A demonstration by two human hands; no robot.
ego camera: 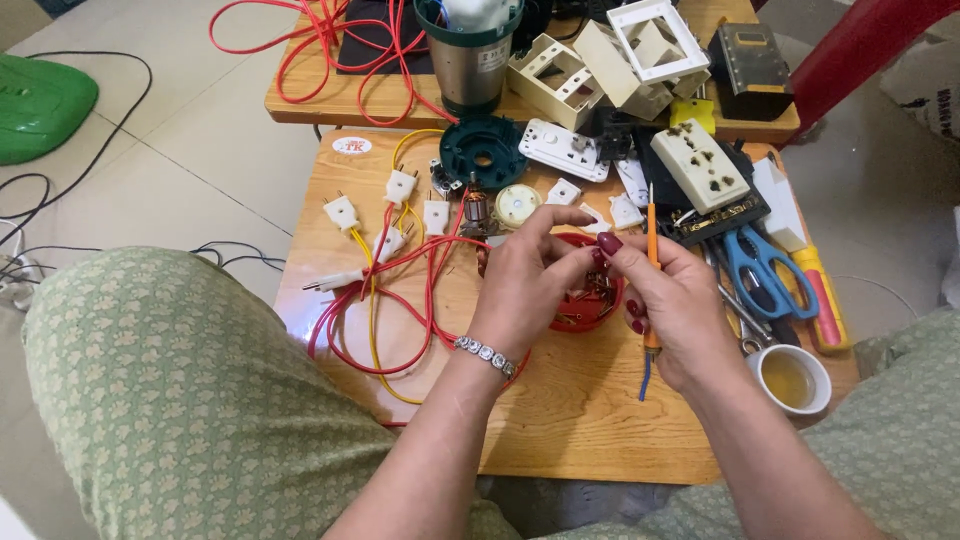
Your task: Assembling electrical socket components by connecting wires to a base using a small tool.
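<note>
A pale tiled floor [190,150] fills the far left, with a green plastic object [40,100] lying on it and thin black cables trailing past. Next comes a small wooden bench [560,420], its top light and grainy, with a second bench [300,100] just behind it carrying loops of red wire [330,40] and a steel-and-green appliance body [470,60]. On the near bench, red and yellow wires [385,300] end in white plugs [341,212]. The left hand [525,275], a bracelet at its wrist, has its grip pinched nearly closed, fingertips meeting those of the right hand above a red bowl [585,305] of small metal parts; what they pinch is too small to tell. The right hand [675,300] is closed around an orange-handled tool [652,240] standing nearly upright. Further right lie blue-handled scissors [765,275], a white socket plate [700,165], a yellow and red screwdriver [822,300] and a small white cup [790,380] of yellowish liquid. A red chair leg [860,45] crosses the top right corner.
</note>
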